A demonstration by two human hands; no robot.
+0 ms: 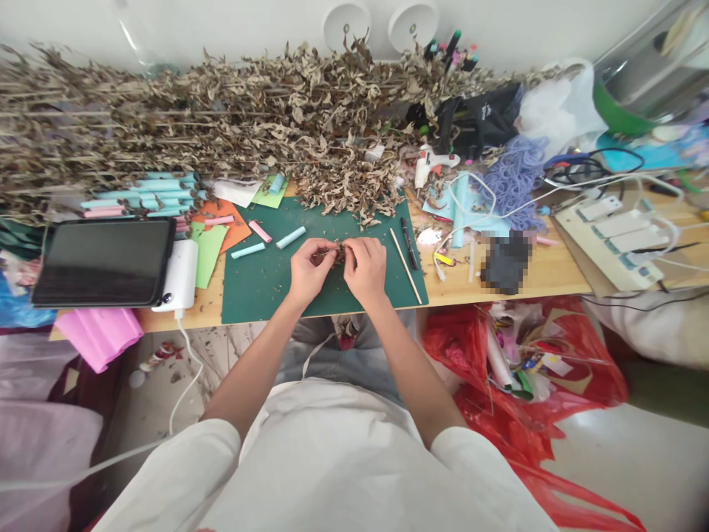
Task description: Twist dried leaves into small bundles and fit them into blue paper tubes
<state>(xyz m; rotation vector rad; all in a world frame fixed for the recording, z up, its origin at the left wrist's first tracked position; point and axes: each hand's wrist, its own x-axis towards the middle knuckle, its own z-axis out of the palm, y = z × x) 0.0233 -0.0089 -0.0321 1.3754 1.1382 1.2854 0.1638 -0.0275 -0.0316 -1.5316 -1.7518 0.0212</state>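
A clump of dried leaves (340, 256) is pinched crosswise between the closed fingertips of the left hand (309, 275) and the right hand (367, 273), both equally near, over the green cutting mat (252, 284), nearer the body than the leaf heap (348, 185).

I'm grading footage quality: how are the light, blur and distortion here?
Head view: soft, fairly even light; edges stretched, dried plants at far left smeared; blocky pixels over a dark object right of the green mat; left hand and right hand fairly clear.
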